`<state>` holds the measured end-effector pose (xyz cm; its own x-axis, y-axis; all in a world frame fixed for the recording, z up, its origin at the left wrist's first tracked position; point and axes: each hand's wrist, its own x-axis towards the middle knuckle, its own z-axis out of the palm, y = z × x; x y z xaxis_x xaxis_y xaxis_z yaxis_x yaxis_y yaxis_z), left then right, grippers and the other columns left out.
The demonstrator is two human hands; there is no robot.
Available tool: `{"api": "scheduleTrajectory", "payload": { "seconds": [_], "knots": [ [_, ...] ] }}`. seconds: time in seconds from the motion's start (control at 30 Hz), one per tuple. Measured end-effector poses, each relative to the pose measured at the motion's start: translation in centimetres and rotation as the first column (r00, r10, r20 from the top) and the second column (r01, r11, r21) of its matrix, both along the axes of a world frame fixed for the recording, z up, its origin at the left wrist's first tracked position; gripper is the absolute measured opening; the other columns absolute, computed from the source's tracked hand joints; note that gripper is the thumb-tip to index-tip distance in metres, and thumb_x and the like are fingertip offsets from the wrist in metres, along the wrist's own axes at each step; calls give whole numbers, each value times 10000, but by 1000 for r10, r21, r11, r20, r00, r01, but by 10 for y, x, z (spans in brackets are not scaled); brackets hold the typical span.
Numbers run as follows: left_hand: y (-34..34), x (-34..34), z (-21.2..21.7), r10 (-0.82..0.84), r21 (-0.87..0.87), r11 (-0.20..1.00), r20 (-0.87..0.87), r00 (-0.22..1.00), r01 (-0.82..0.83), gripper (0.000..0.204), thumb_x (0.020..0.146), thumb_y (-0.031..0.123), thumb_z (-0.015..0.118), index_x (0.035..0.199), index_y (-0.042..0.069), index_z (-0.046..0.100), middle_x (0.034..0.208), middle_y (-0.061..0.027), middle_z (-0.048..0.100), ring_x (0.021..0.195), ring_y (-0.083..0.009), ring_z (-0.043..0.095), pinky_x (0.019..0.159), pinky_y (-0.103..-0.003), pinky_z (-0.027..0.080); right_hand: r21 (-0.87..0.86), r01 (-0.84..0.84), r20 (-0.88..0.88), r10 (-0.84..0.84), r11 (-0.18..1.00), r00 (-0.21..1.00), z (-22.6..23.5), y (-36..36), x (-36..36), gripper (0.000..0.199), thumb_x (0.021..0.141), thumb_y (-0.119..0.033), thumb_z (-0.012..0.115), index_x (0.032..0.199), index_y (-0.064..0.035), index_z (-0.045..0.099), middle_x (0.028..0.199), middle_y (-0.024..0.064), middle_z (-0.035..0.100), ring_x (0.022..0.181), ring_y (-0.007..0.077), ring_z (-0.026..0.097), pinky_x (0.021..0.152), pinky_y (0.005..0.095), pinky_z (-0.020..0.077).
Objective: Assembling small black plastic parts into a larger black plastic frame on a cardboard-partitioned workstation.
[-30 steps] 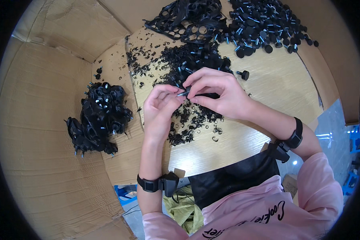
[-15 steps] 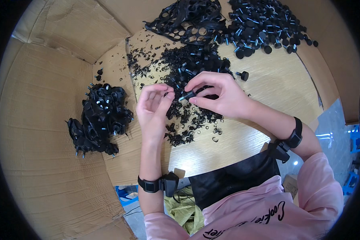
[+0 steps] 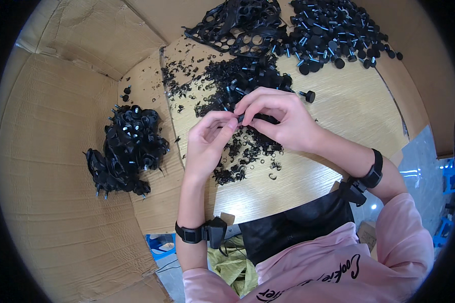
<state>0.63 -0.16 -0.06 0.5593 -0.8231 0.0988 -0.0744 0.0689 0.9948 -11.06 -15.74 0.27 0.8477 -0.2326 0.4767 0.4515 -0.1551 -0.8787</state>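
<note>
Nearest, the person's pink sleeves and a black apron [image 3: 298,227] meet the table [image 3: 338,131] at its near edge, both wrists wearing black straps. Just beyond, the left hand [image 3: 207,144] and right hand [image 3: 280,118] come together above the wood, their fingers [image 3: 226,122] pressed from both sides onto one small black part [image 3: 250,118]; its shape is mostly hidden by the fingertips. Under the hands lies a scatter of black trimmings [image 3: 242,156], too many and too tangled to count. Bare wood stays open to the right of them. To the left, one heap of black studded pieces [image 3: 126,149] rests on cardboard [image 3: 50,166]. A single black knob [image 3: 308,95] sits apart beyond the right hand. Farthest off, a black perforated sheet [image 3: 242,28] and a second pile of knobs [image 3: 333,30] run out past the picture's rim.
</note>
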Motion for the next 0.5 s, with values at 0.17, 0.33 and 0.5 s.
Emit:
{"api": "scheduleTrajectory", "payload": {
  "seconds": [0.17,0.33,0.5],
  "knots": [
    [0,1,-4,-82,23,996,-182,980,87,163,900,61,586,1040,-22,597,981,-77,639,922,-132,603,845,-282,478,49,-38,-17,39,998,999,-1,-1,-1,192,759,162,544,862,20,623,1036,95,596,1008,195,600,904,309,513],
    [2,3,1,11,36,999,-162,987,-5,165,887,61,604,1031,-19,598,985,-90,642,926,-136,605,836,-272,481,72,-20,-12,21,997,1000,3,3,-1,202,776,126,584,940,16,628,1038,91,594,1009,176,588,891,309,524],
    [1,-3,9,38,-61,997,-133,990,-47,203,851,3,626,1047,-19,578,1008,-91,628,926,-133,602,827,-258,483,175,24,-160,4,984,987,6,3,-1,265,808,23,658,1068,22,601,1047,87,600,952,137,587,859,291,530]
  ]
}}
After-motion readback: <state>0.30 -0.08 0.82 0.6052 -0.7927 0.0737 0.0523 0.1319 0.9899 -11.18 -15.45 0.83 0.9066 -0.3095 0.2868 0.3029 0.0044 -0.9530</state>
